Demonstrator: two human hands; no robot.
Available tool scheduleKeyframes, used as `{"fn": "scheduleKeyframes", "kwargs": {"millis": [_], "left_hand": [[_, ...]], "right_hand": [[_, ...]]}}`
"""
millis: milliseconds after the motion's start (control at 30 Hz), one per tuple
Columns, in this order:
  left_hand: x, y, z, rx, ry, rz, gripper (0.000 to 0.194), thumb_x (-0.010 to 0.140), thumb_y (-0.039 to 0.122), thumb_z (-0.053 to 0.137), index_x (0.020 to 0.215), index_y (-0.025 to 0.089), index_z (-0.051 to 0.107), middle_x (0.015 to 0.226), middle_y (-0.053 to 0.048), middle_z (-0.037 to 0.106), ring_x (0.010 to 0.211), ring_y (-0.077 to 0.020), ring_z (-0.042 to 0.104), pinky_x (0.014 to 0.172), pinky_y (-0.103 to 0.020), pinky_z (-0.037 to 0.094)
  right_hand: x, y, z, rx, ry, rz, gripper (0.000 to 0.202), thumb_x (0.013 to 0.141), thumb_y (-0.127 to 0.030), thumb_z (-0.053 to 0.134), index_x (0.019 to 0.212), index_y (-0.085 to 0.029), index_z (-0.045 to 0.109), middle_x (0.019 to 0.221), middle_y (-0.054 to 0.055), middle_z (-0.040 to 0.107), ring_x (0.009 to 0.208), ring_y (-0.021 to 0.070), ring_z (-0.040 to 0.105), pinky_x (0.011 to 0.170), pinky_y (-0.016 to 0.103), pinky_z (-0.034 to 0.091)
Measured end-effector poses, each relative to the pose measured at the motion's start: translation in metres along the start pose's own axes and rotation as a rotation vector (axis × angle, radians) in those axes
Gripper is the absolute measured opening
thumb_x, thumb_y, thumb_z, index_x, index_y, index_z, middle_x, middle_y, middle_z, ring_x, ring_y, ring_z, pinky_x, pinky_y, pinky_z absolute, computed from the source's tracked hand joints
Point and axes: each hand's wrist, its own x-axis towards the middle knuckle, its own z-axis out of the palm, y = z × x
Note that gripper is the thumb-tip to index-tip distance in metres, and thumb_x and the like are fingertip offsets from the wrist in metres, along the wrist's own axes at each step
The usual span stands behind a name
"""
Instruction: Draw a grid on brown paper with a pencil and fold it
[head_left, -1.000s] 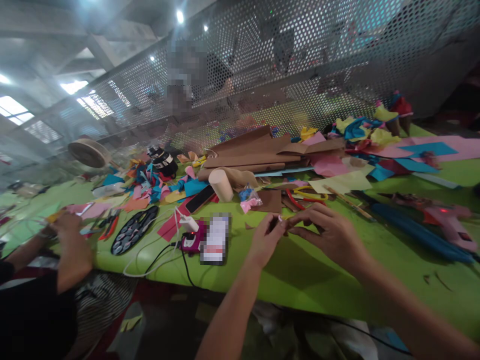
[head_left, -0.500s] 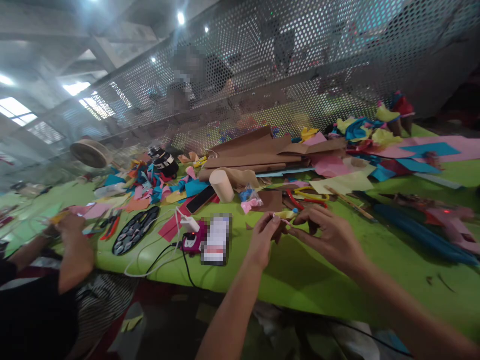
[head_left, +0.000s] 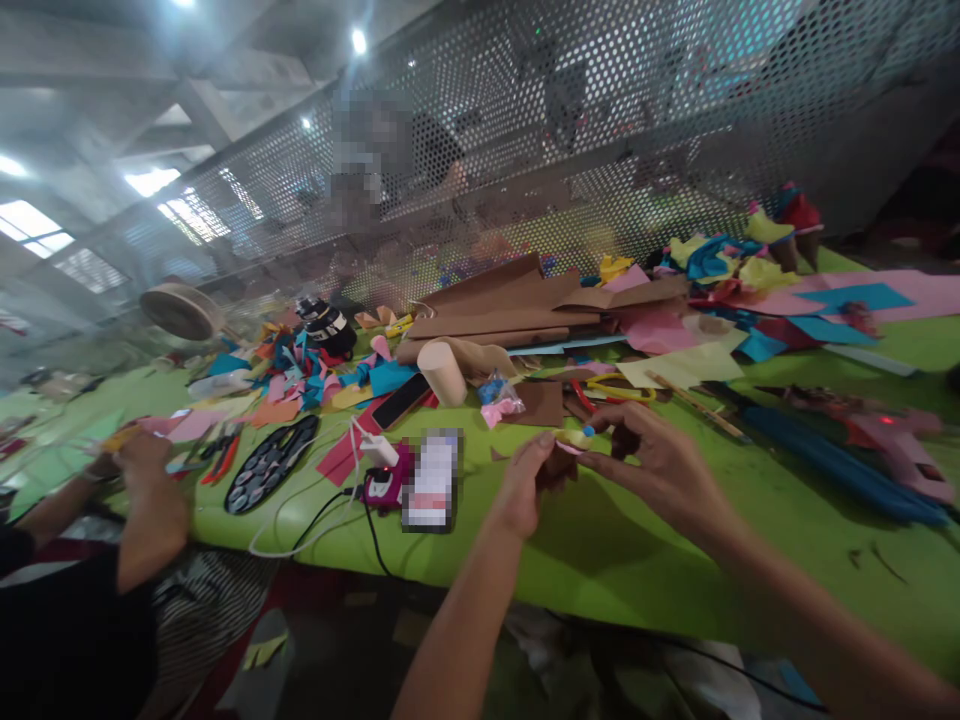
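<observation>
Over the green table (head_left: 480, 560), my left hand (head_left: 526, 482) pinches one end of a small paper piece (head_left: 571, 446) with pink and pale yellow parts and a blue tip. Its other end lies between the thumb and fingers of my right hand (head_left: 651, 455). Just behind my hands are a brown paper square (head_left: 538, 403), a small plastic bag (head_left: 501, 392) with blue and pink bits, and red- and yellow-handled tools (head_left: 621, 388).
Left of my hands are a phone (head_left: 433, 480), a magenta power block (head_left: 388, 484) with cables and a black tray (head_left: 271, 465). A glue gun (head_left: 896, 435) lies right. A person's arms (head_left: 154, 490) work far left.
The small paper piece has turned in my fingers, showing more of its pale yellow part. My right hand has shifted slightly, and its fingers have moved on the piece.
</observation>
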Motion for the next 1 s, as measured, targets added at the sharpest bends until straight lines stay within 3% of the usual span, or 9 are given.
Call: {"fn": "scheduleKeyframes", "kwargs": {"millis": [167, 400, 833, 1000], "left_hand": [[0.0009, 0.0005, 0.0008, -0.062, -0.023, -0.140, 0.050, 0.068, 0.064, 0.075, 0.077, 0.016, 0.067, 0.065, -0.001, 0.064, 0.053, -0.0098, 0.050, 0.049, -0.023, 0.027], [-0.0003, 0.0058, 0.0037, -0.148, 0.038, -0.225, 0.046, 0.070, 0.060, 0.076, 0.079, 0.016, 0.065, 0.074, -0.002, 0.068, 0.054, -0.0086, 0.049, 0.049, -0.021, 0.027], [0.0028, 0.0044, 0.0009, -0.229, -0.091, -0.181, 0.059, 0.057, 0.068, 0.080, 0.078, 0.016, 0.063, 0.059, 0.002, 0.055, 0.048, -0.0074, 0.041, 0.044, -0.020, 0.024], [0.0035, 0.0045, 0.0019, -0.205, -0.127, -0.190, 0.054, 0.067, 0.068, 0.074, 0.079, 0.017, 0.059, 0.056, 0.003, 0.051, 0.047, -0.0076, 0.037, 0.044, -0.020, 0.021]], "right_hand": [[0.0007, -0.0049, -0.0006, 0.037, -0.025, -0.063, 0.023, 0.085, -0.045, 0.072, 0.094, -0.024, 0.070, 0.088, 0.006, 0.070, 0.071, 0.0190, 0.063, 0.063, 0.032, 0.054], [0.0006, -0.0043, -0.0028, 0.043, -0.039, -0.063, 0.030, 0.083, -0.051, 0.072, 0.096, -0.023, 0.071, 0.087, 0.006, 0.071, 0.071, 0.0197, 0.064, 0.063, 0.032, 0.055], [0.0008, -0.0085, -0.0043, 0.060, -0.032, -0.102, 0.014, 0.087, -0.036, 0.072, 0.084, -0.023, 0.068, 0.084, 0.005, 0.070, 0.071, 0.0184, 0.062, 0.060, 0.031, 0.053], [-0.0009, -0.0065, -0.0011, 0.065, -0.001, -0.141, 0.010, 0.091, -0.029, 0.066, 0.083, -0.023, 0.068, 0.082, 0.006, 0.069, 0.076, 0.0199, 0.068, 0.063, 0.030, 0.056]]}}
